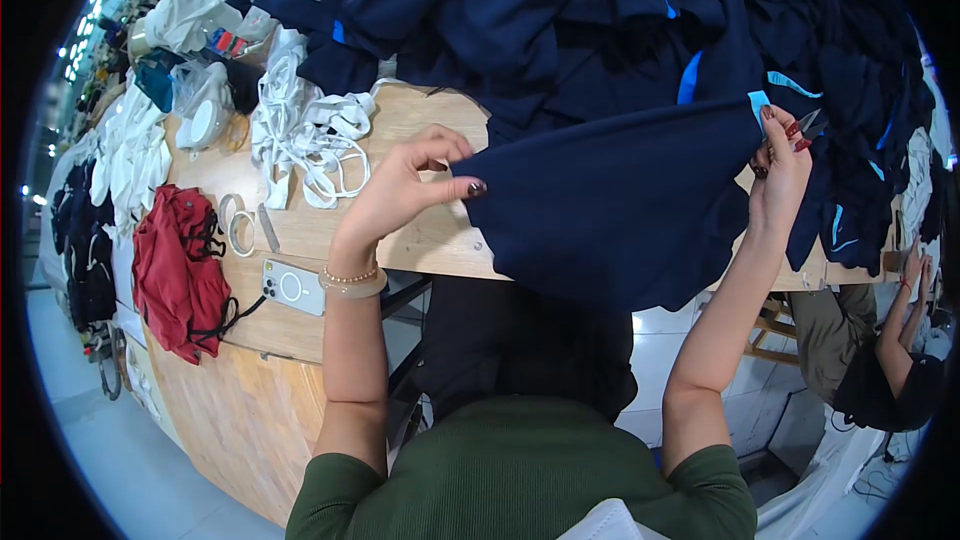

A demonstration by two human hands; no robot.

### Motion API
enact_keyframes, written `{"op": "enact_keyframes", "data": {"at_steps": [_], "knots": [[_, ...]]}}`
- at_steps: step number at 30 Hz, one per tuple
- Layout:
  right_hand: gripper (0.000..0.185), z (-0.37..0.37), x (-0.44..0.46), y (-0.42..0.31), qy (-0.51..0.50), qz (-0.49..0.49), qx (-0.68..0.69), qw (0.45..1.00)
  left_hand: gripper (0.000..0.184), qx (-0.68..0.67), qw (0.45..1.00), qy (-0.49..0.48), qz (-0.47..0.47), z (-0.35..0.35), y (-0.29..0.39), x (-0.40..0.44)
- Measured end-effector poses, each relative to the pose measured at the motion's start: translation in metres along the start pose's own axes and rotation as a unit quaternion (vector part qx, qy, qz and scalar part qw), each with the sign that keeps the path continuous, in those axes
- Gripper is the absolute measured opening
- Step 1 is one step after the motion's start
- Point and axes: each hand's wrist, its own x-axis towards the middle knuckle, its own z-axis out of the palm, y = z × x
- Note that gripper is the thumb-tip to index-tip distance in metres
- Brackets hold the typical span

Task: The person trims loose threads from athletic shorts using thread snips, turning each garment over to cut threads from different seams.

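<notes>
A navy garment piece (620,200) is stretched between my two hands above the table's front edge, its lower part hanging down. My left hand (415,175) pinches its left edge between thumb and fingers. At the upper right corner, beside a light blue strip (758,100), my right hand (782,165) grips the cloth. Small red-handled thread snips (808,126) are also in my right hand, their blades pointing up and outward. The fingers partly hide the snips and the cloth's corner.
A big heap of navy garments (450,10) with blue strips covers the table's back. To the left are white straps (310,130), a red cloth bag (182,270), a phone (292,286) and tape rolls (240,230). Another person (890,370) sits at the right.
</notes>
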Motion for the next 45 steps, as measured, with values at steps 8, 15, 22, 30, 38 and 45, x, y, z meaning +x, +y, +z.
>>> {"op": "enact_keyframes", "data": {"at_steps": [8, 15, 22, 30, 38, 45], "knots": [[0.016, -0.032, 0.001, 0.023, 0.001, 0.076, 0.008, 0.997, 0.035, -0.224, 0.973, 0.019, -0.051, 0.012, -0.013, 0.023], [0.019, -0.044, 0.002, 0.026, -0.011, 0.108, 0.017, 0.994, 0.034, -0.239, 0.962, 0.1, -0.086, 0.02, -0.02, 0.029], [0.009, -0.061, -0.008, 0.026, -0.122, 0.06, 0.019, 0.99, 0.015, -0.115, 0.973, 0.178, 0.089, 0.03, -0.041, 0.028], [0.022, -0.07, -0.018, 0.042, -0.1, 0.021, -0.132, 0.986, 0.016, 0.062, 0.954, 0.27, 0.116, 0.064, -0.055, 0.024], [0.021, -0.072, -0.019, 0.044, -0.102, 0.027, -0.118, 0.987, 0.025, -0.535, 0.831, 0.113, -0.101, 0.122, -0.008, -0.016], [0.02, -0.078, -0.023, 0.046, -0.102, 0.018, -0.11, 0.989, 0.02, -0.69, 0.689, 0.169, -0.145, 0.132, -0.022, 0.022]]}}
